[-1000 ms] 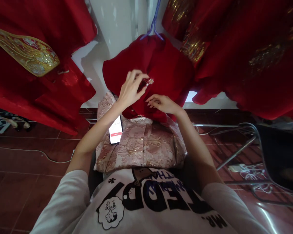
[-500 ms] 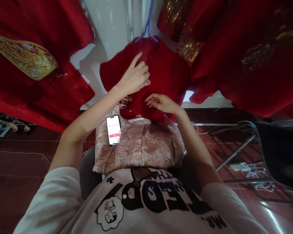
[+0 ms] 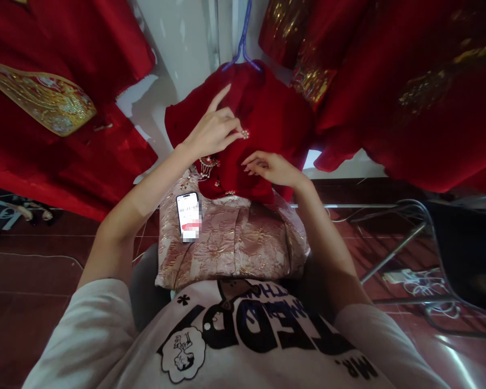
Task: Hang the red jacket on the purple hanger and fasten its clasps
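A red garment (image 3: 275, 113) hangs from a blue-purple hanger (image 3: 243, 51), its lower part resting on a pink and gold brocade cloth (image 3: 243, 237) over the lap. My left hand (image 3: 218, 127) pinches a small beaded flower ornament (image 3: 245, 134) between thumb and a finger, index finger stretched out over the garment. To its right, my right hand (image 3: 269, 166) is over the garment with curled fingers; whether it grips anything is too small to tell. A tasselled bead ornament (image 3: 206, 166) lies below my left wrist. The phone (image 3: 188, 216) rests on the brocade.
Red garments with gold embroidery hang at the left (image 3: 65, 108) and right (image 3: 368, 97). A dark chair (image 3: 465, 254) with metal legs stands at the right, cables (image 3: 425, 289) beneath it. Shoes (image 3: 36, 212) lie at the far left.
My left hand has shifted slightly left and turned, so that the flower ornament at its fingertips shows more clearly. My right hand has barely moved.
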A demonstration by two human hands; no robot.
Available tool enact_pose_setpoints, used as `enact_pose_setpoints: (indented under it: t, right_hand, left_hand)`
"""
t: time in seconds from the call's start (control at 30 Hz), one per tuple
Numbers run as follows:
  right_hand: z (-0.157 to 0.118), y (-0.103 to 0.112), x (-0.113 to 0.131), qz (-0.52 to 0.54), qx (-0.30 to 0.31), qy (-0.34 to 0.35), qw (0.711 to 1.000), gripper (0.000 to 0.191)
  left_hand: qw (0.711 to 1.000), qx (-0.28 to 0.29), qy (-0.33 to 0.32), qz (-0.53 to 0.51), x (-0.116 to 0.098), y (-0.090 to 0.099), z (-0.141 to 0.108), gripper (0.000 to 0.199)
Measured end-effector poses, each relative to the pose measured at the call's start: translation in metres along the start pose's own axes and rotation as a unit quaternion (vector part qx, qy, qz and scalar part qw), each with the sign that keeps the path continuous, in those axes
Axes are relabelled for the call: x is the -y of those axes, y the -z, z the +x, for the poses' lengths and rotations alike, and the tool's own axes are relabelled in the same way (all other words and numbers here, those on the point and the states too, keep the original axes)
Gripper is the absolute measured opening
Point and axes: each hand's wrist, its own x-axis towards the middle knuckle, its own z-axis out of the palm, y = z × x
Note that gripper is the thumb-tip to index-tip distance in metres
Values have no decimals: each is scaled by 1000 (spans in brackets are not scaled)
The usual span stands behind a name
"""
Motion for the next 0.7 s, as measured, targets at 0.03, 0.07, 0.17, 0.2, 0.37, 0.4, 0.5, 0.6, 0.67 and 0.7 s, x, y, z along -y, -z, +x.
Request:
enact_pose_setpoints:
  t: [0.03,0.07,0.17,0.2,0.37,0.4,0.5,0.6,0.67,0.7]
  right_hand:
    - [0,0,0,-2,0,0,1000,15]
    - [0,0,0,-4,2,1,1000,16]
    - [0,0,-1,-5,6,4,1000,21]
    - [0,0,0,-2,5,4,1000,21]
    - [-1,0,4,22,-6,4,1000,18]
    - [-1,0,5,25,-8,7,1000,17]
    - [-1,0,5,24,-9,14,1000,15]
    - [1,1,1,17,-11,12,1000,16]
    - [0,1,-1,16,-10,12,1000,19]
    - [0,2,-1,16,-9,13,1000,21]
  left_hand:
    - [1000,0,3,-5,-1,0,0,19]
    - [1000,-4,10,-14,-1,-1,-1,19]
    - [998,-46,39,-33,3,-6,-2,18]
    - [997,-63,44,-27,6,-9,-2,18]
    - [998,-53,36,-15,13,-15,-2,23]
    - [998,-48,40,-31,14,-16,-2,25]
    - [994,-49,58,-80,13,-15,-3,25]
    - [987,-68,82,-117,13,-12,-6,21]
    - [984,-84,93,-128,13,-7,-9,18]
    - [983,-92,95,-127,13,-5,-10,16]
